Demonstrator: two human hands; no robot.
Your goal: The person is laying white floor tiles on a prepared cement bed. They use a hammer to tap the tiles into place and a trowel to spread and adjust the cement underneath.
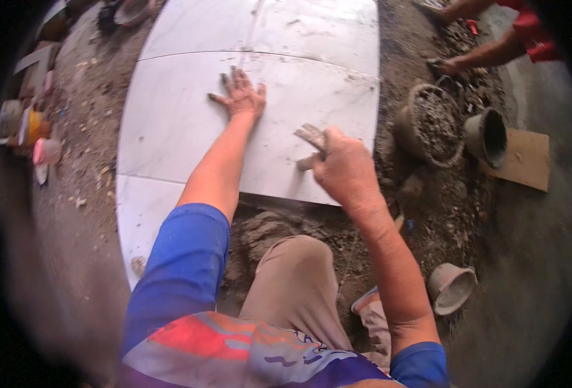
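My left hand (241, 97) lies flat on the white marbled floor tiles (189, 116), near the seam between two of them. Its fingers are spread, with grey mortar on some fingertips. My right hand (349, 168) is closed around a mortar-caked hand tool (312, 138). A flat, greyish part and a round stub of this tool stick out to the left of my fist, over the near right tile (312, 103). Its exact kind is partly hidden by my fingers. Below that tile's near edge is rough, bare mortar bed (273, 226), next to my bent knee.
At the right stand a bucket of mortar (434, 123), a dark empty bucket (493, 137) and a board (525, 158). A small bucket (453, 288) is nearer me. Another person's hand (451, 66) reaches in at the upper right. Containers (33, 126) stand far left.
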